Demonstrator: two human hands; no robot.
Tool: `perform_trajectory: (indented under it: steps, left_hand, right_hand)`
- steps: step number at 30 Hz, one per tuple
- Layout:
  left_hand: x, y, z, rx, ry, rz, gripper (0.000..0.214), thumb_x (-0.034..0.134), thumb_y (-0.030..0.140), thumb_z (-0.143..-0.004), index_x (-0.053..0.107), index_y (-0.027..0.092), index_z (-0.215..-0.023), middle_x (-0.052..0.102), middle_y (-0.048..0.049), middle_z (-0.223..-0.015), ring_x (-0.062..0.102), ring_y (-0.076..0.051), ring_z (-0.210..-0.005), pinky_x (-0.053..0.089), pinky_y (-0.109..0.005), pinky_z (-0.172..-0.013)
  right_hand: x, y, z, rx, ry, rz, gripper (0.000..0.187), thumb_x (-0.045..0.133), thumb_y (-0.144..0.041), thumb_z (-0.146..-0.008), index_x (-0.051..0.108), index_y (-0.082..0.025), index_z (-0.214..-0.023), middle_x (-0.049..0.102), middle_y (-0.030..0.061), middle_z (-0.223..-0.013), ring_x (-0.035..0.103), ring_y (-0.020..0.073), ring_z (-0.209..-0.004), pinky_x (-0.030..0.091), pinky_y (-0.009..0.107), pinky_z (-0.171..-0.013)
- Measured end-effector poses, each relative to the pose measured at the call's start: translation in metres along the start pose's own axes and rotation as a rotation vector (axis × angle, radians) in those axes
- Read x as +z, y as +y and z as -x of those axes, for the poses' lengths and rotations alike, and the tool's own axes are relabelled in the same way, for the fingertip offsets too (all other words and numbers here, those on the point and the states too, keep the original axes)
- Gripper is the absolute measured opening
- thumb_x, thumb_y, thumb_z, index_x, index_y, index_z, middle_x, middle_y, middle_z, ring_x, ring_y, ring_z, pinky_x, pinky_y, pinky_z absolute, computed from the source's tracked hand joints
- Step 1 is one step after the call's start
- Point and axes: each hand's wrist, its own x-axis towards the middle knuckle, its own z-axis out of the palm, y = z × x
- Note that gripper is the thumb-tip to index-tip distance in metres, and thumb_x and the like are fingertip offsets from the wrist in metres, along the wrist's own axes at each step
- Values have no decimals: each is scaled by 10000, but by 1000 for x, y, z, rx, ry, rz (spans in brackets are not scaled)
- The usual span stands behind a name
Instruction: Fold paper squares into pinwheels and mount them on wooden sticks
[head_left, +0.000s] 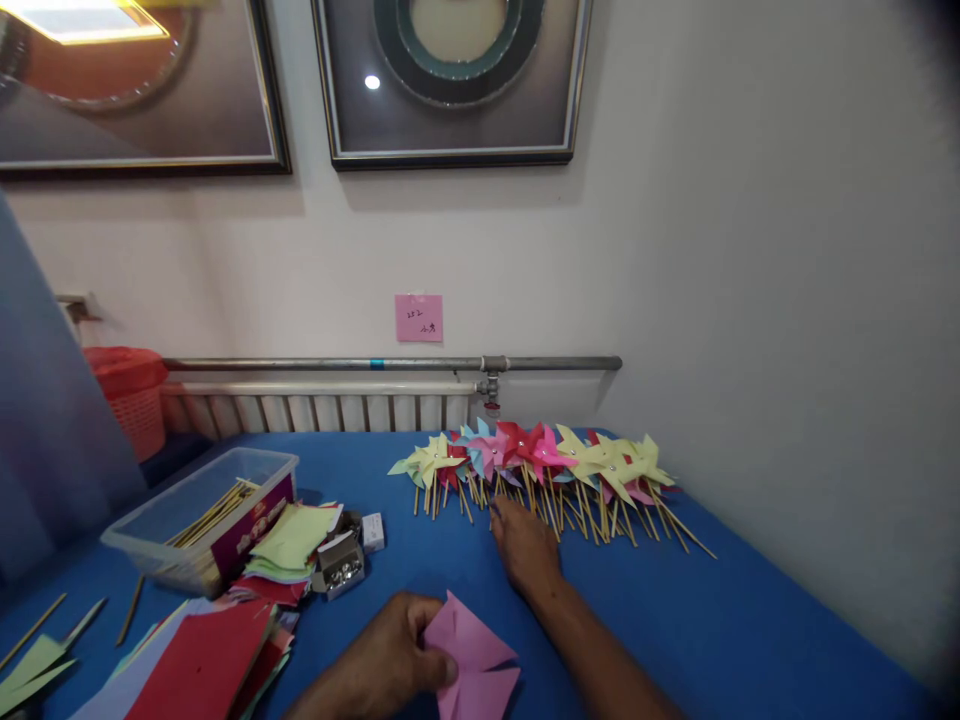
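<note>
My left hand [394,650] is closed on a folded pink paper pinwheel [472,655] low in the middle of the blue table [420,580]. My right hand [525,545] reaches forward, palm down, its fingertips at the wooden sticks of a row of finished paper pinwheels [540,460] in yellow, pink, red and blue. The fingers are curled over the sticks; I cannot make out whether they grip one.
A clear plastic box [202,500] with wooden sticks stands at the left. Beside it lie stacks of coloured paper [210,660], a small open box of metal pins [341,570] and loose sticks [34,630]. A radiator [322,410], a pipe and a red bin [131,395] line the wall.
</note>
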Motion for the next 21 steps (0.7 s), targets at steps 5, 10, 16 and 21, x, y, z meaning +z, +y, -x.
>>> perform_trajectory:
  steps: [5, 10, 16, 21]
  left_hand:
    - [-2, -5, -1, 10, -2, 23, 136, 736, 227, -658, 663, 126, -712, 567, 9, -699, 436, -104, -635, 317, -231, -618]
    - [-1, -5, -1, 5, 4, 21, 146, 736, 237, -658, 670, 120, -714, 561, 5, -701, 433, -100, -630, 307, -232, -611]
    - [1, 0, 0, 28, -28, 46, 217, 788, 301, -662, 668, 121, -679, 569, 3, -699, 445, -101, -634, 325, -233, -627]
    - [1, 0, 1, 13, -12, 23, 261, 823, 339, -667, 674, 126, -685, 575, 6, -695, 451, -105, -643, 339, -233, -637]
  right_hand:
    - [1, -2, -2, -39, -48, 40, 357, 492, -173, -1010, 735, -270, -1253, 803, 105, -1146, 747, 259, -1074, 488, 307, -841]
    - [0, 0, -3, -24, -70, 68, 383, 459, -185, -1024, 711, -265, -1301, 816, 125, -1119, 763, 285, -1063, 508, 331, -834]
    - [1, -8, 1, -44, -100, 90, 349, 452, -223, -1047, 708, -245, -1283, 819, 146, -1097, 774, 298, -1049, 513, 337, -827]
    - [2, -11, 11, 25, -89, 85, 331, 432, -201, -1056, 666, -175, -1289, 816, 172, -1063, 780, 289, -1038, 523, 326, -833]
